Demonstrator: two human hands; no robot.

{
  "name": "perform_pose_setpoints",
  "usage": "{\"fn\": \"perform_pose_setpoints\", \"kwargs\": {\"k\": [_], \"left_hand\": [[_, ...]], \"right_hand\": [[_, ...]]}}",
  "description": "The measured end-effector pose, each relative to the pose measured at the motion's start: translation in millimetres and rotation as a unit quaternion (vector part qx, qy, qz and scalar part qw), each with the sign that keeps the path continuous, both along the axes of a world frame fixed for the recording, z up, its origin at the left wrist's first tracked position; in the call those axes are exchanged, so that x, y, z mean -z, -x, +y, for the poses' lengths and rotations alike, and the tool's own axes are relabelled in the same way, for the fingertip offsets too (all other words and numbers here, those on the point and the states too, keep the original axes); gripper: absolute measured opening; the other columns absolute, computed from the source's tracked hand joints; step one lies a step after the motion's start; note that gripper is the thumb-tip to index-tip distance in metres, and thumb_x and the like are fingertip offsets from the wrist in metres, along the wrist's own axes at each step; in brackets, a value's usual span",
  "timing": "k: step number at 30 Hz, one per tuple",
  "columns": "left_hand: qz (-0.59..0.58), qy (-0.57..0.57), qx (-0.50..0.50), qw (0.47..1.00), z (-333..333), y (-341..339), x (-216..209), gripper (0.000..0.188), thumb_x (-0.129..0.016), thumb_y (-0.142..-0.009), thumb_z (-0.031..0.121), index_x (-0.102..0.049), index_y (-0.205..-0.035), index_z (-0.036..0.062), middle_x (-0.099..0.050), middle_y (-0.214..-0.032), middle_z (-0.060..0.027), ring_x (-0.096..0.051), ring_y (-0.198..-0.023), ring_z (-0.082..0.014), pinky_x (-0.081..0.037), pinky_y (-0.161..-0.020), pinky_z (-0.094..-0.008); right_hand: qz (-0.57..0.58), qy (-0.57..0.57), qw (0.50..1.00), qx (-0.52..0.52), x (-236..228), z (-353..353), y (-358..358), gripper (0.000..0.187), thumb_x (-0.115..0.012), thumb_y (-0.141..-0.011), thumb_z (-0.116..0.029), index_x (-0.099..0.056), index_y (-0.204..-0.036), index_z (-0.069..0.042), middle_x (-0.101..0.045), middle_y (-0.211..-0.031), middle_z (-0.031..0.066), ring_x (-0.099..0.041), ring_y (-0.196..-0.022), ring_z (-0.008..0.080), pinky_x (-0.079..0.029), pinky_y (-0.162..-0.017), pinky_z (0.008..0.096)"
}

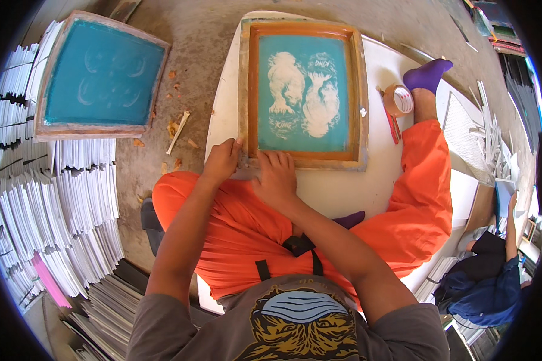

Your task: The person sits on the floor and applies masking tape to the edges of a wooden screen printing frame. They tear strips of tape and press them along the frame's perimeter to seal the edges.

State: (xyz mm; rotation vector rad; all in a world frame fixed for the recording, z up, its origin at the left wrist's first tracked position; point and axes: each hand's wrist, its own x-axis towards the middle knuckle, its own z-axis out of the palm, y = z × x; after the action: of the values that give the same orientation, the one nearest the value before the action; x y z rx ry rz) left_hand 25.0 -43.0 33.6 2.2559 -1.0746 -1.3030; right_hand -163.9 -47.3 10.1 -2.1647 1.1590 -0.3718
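Observation:
A screen-printing frame (364,78) lies on the white board in front of me. Brown tape lines its inner edges around a blue-green mesh (301,90) bearing two pale animal figures. My right hand (276,174) rests on the frame's near bar toward its left end, fingers laid over the taped edge and the thumb apart. Beside the near left corner, my left hand (223,159) is closed, its fingers curled against the frame. Anything pinched inside it is hidden.
A roll of brown tape (398,100) stands right of the frame, beside a red-handled tool (393,127) and my purple-socked foot (426,74). Another blue screen (105,72) lies at left on stacked white sheets (54,198). A co-worker (485,283) sits at far right.

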Motion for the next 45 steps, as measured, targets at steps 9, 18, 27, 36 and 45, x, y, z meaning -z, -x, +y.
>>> {"fn": "perform_pose_setpoints", "kwargs": {"k": [9, 18, 27, 36, 45], "left_hand": [[-0.089, 0.054, 0.063, 0.993, 3, -6, 35, 0.051, -0.046, -0.111, 0.041, -0.066, -0.095, -0.0034, -0.068, -0.083, -0.0331, -0.068, -0.084, -0.0523, -0.052, -0.075, -0.0574], [-0.106, 0.032, 0.074, 0.991, -2, -5, 33, 0.054, -0.053, -0.108, 0.047, -0.065, -0.093, -0.0031, -0.069, -0.083, -0.0334, -0.068, -0.085, -0.0524, -0.053, -0.073, -0.057], [-0.172, 0.008, 0.112, 0.979, -2, 12, 6, 0.058, -0.07, -0.096, 0.053, -0.064, -0.096, -0.0043, -0.072, -0.083, -0.0281, -0.073, -0.083, -0.0463, -0.057, -0.072, -0.0541], [-0.074, 0.005, 0.08, 0.994, -2, -5, 10, 0.057, -0.076, -0.092, 0.051, -0.065, -0.093, -0.0056, -0.071, -0.08, -0.0278, -0.074, -0.079, -0.0432, -0.057, -0.069, -0.0503], [-0.118, 0.005, 0.099, 0.988, -8, 0, 11, 0.056, -0.076, -0.095, 0.047, -0.061, -0.084, -0.0054, -0.065, -0.067, -0.0225, -0.068, -0.062, -0.0345, -0.052, -0.059, -0.0438]], "right_hand": [[0.05, -0.013, 0.999, 0.01, -6, 13, -33, 0.074, -0.077, -0.073, -0.029, -0.06, -0.137, 0.004, -0.058, -0.138, 0.0169, -0.045, -0.137, 0.0352, -0.024, -0.12, 0.0597], [0.041, -0.02, 0.999, -0.02, -19, -2, -29, 0.055, -0.077, -0.072, -0.028, -0.071, -0.122, -0.004, -0.059, -0.135, 0.0145, -0.046, -0.134, 0.0348, -0.027, -0.118, 0.0626], [0.015, 0.047, 0.999, -0.014, -13, -26, 31, 0.052, -0.075, -0.078, -0.022, -0.069, -0.126, -0.004, -0.059, -0.133, 0.0155, -0.05, -0.128, 0.0362, -0.033, -0.118, 0.052], [0.012, 0.032, 0.998, -0.044, 2, -24, 46, 0.052, -0.075, -0.078, -0.022, -0.068, -0.127, -0.005, -0.061, -0.125, 0.014, -0.052, -0.123, 0.034, -0.038, -0.112, 0.0508], [0.059, -0.088, 0.989, -0.102, -2, -51, 17, 0.054, -0.075, -0.077, -0.034, -0.071, -0.124, -0.008, -0.062, -0.11, 0.0092, -0.053, -0.11, 0.0302, -0.042, -0.095, 0.0441]]}}
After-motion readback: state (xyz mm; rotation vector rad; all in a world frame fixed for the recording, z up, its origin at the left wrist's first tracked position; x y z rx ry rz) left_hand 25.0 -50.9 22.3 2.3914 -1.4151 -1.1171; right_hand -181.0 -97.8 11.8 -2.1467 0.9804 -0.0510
